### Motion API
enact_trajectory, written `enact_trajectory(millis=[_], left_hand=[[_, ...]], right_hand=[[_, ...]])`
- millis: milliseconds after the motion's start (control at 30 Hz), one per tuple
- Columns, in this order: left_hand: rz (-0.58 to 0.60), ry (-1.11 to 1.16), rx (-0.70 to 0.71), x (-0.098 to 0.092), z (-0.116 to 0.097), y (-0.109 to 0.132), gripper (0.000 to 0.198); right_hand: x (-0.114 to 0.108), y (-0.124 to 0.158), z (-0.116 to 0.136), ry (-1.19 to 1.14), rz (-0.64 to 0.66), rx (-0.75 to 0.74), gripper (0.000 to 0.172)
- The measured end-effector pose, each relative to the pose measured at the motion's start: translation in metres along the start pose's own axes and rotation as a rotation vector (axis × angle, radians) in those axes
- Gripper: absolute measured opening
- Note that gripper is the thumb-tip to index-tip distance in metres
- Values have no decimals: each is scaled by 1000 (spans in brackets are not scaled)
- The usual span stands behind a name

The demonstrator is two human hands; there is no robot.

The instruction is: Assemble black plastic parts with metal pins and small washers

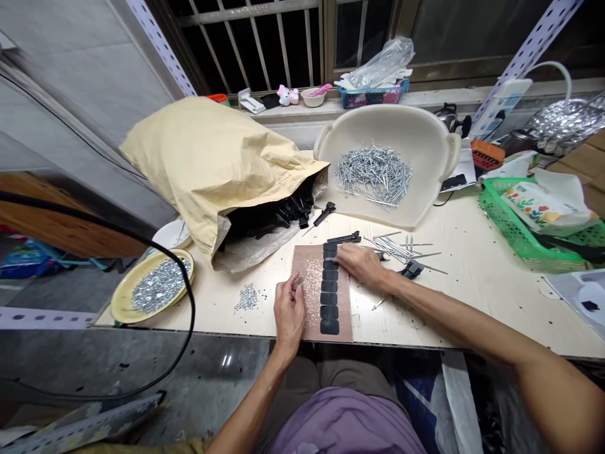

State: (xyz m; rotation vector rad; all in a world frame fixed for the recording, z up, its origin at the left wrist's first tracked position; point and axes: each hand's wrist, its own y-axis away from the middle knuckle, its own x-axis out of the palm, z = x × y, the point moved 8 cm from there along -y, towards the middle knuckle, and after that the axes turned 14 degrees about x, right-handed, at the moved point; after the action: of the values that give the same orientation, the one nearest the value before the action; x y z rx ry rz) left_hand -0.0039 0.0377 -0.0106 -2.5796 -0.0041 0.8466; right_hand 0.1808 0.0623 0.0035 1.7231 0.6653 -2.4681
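Note:
A brown board [312,315] lies at the table's near edge, with a column of black rounded parts [329,287] down its middle. My left hand [289,311] rests on the board's left edge, fingers curled in a pinch on something small I cannot make out. My right hand [362,265] lies palm down at the top of the black column, fingers pressed onto a black part. A loose bundle of long nails [394,247] and black clips [344,238] lie just beyond my right hand.
A tan sack [203,157] spills black clips [278,217] at the left. A cream tray [416,132] holds a heap of nails [373,175]. A yellow plate [123,296] of small metal pieces sits near the left corner. A green basket [515,236] stands right. A small pile of metal pieces [247,297] lies beside my left hand.

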Motion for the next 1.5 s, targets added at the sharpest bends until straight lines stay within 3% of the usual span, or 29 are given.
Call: enact_trajectory(millis=[67,133,233,367,500,633,767,867,1033,1133,1267,1333,1400,1500], left_hand=[[-2,2,-1,0,0,1,33],[0,1,-2,0,0,1,33],[-1,-1,-6,0,0,1,33],[-6,1,-1,0,-1,0,33],[-8,12,-7,0,0,1,33],[-8,28,-17,0,2,2,34],[-15,62,-35,0,5,2,34],[-13,90,-43,2,6,2,33],[-12,157,-58,6,3,4,31],[-36,193,-74,-11,5,7,29],[-141,-89,-24,-74,18,10,25],[-103,-304,39,-98,27,10,24],[-22,-455,87,-108,38,8,23],[97,-569,144,-102,51,3,22]], right_hand=[[2,-14,-18,32,-38,86,32],[4,-18,-22,35,-33,83,31],[4,-5,-8,18,-10,21,29],[3,17,25,17,86,-194,28],[-4,6,13,3,34,-8,30],[3,19,23,-41,131,-116,31],[-14,37,-1,-98,173,17,29],[-27,37,-21,-43,202,15,29],[-32,-15,-49,87,15,22,28],[-10,-51,-55,135,50,-76,28],[26,-73,-60,261,155,-194,31],[38,-79,-62,312,171,-210,31],[44,-82,-62,333,172,-208,31],[46,-87,-59,326,160,-179,33]])
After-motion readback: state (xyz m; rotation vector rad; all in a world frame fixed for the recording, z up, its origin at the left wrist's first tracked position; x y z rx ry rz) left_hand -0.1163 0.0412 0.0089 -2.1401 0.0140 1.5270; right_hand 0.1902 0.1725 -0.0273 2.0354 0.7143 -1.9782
